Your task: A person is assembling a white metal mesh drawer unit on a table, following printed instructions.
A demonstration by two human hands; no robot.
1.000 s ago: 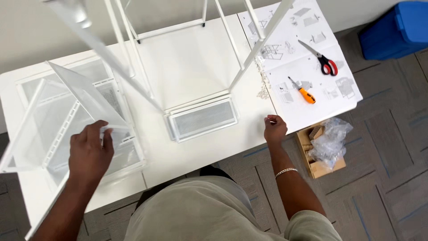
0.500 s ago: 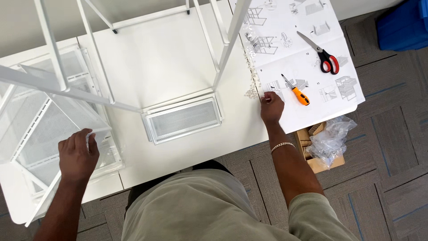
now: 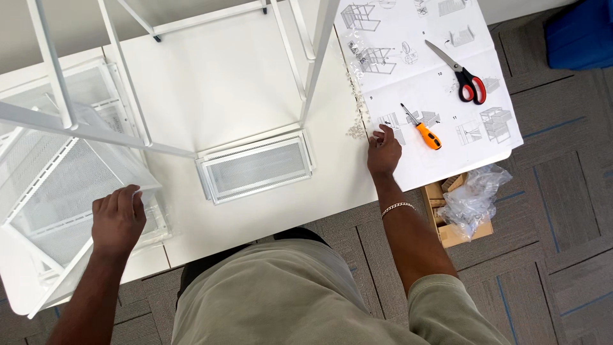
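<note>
Right hand [image 3: 383, 153] sits at the near left edge of the instruction sheet [image 3: 440, 76], fingers curled and tips down by the small clear plastic parts [image 3: 356, 128]; we can't tell if it pinches one. Those parts run in a thin line going far from the fingertips, just left of the hand, so our right is much nearer than our left. Left hand [image 3: 118, 220] lies on the near corner of the white mesh basket [image 3: 57, 185], fingers loosely bent over its rim. Orange screwdriver [image 3: 423, 131] lies just right of the right hand.
</note>
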